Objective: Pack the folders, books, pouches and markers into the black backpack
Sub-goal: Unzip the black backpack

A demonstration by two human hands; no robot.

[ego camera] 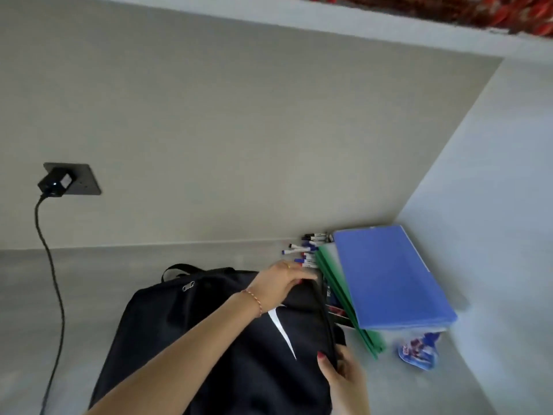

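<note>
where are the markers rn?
Head view, right of centre: the markers lie loose on the floor by the wall, just behind the green folders and beyond the left hand.

Home-like room: plain grey walls, wall socket (78, 178) with charger (55, 182) plugged in.

Bare-armed; beaded bracelet (253, 300), gold ring (288, 265), red nails (321, 355).

My grey desk (89, 295) carries the black backpack (185, 339), a heap of markers (305, 253), green folders (371, 339) under a blue folder (389, 277), and a printed pouch (417, 353).
</note>
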